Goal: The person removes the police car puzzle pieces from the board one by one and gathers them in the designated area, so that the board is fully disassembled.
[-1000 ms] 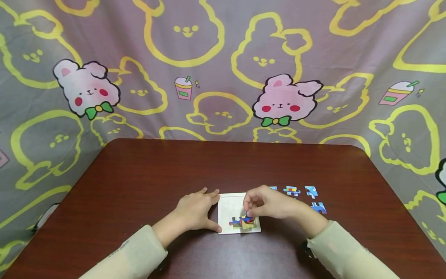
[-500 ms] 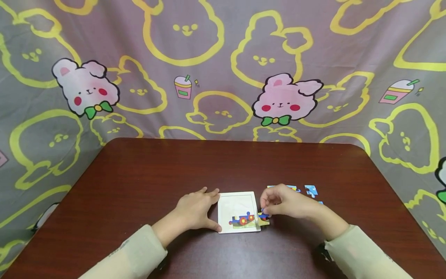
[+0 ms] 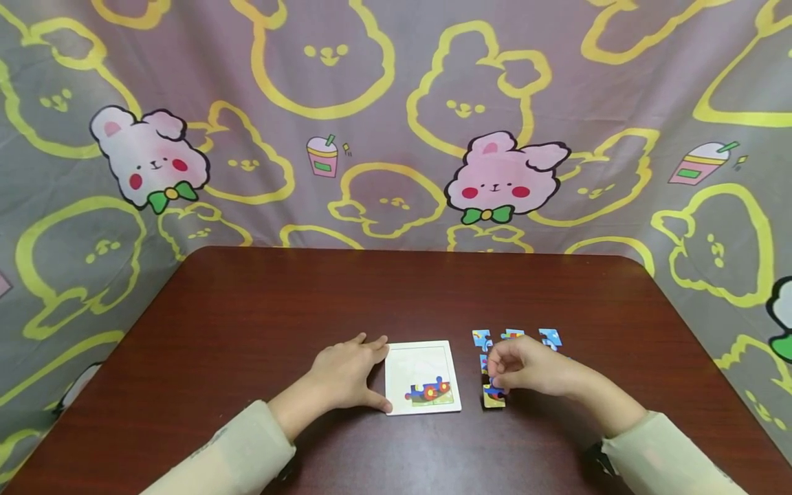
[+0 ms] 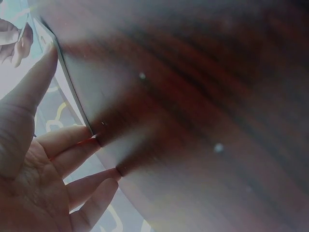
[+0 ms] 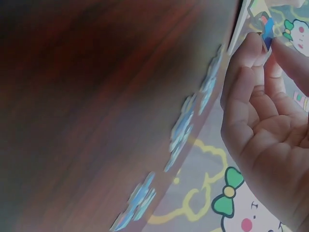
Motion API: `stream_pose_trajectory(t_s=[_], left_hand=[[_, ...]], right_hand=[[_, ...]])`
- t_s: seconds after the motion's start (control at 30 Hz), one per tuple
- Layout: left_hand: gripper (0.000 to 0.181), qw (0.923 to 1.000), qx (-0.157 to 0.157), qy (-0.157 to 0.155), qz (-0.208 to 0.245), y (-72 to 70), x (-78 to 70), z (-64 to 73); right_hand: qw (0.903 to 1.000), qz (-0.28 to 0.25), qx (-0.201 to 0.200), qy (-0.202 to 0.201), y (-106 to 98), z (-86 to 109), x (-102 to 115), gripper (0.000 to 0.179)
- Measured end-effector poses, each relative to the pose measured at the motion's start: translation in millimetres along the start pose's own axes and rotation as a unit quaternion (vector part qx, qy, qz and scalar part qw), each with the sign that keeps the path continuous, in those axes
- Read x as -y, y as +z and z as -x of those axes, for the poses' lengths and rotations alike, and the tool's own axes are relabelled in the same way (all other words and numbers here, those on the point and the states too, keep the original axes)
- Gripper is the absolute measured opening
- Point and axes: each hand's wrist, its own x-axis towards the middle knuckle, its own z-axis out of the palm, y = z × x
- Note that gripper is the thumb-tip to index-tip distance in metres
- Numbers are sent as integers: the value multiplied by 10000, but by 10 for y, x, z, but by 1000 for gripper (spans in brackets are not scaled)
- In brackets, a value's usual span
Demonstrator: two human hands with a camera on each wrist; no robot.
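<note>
A square white puzzle tray [image 3: 421, 361] lies on the table, with joined jigsaw pieces [image 3: 428, 392] showing red and blue along its lower right. My left hand [image 3: 346, 375] spreads along the tray's left side, thumb at the near corner and a fingertip at the far one; in the left wrist view the straight fingers [image 4: 79, 147] reach the tray's edge. To the right of the tray, my right hand [image 3: 538, 368] pinches a jigsaw piece [image 3: 493, 397] of blue and yellow between thumb and forefinger. The right wrist view shows that piece edge-on at the fingertips.
Loose light-blue jigsaw pieces lie beyond the right hand, among them one at the left [image 3: 480, 338], one in the middle [image 3: 513, 333] and one at the right [image 3: 549, 337]. Another piece [image 3: 484, 362] is partly covered by the hand. A patterned curtain [image 3: 383, 124] hangs behind the table.
My right hand has moved right, carrying the pinched jigsaw piece from above the tray to the table area beside it. The joined pieces are now uncovered. My left hand has stayed put.
</note>
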Motion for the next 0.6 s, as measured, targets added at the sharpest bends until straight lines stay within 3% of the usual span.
stream_pose_trajectory(t_s=[0.27, 0.6], left_hand=[[95, 10000, 8, -12, 34, 2, 8, 7], [95, 10000, -32, 29, 51, 8, 5, -2]], right_hand=[[9997, 178, -25, 189, -19, 60, -49, 8], [9955, 781, -322, 425, 21, 47, -38, 10]])
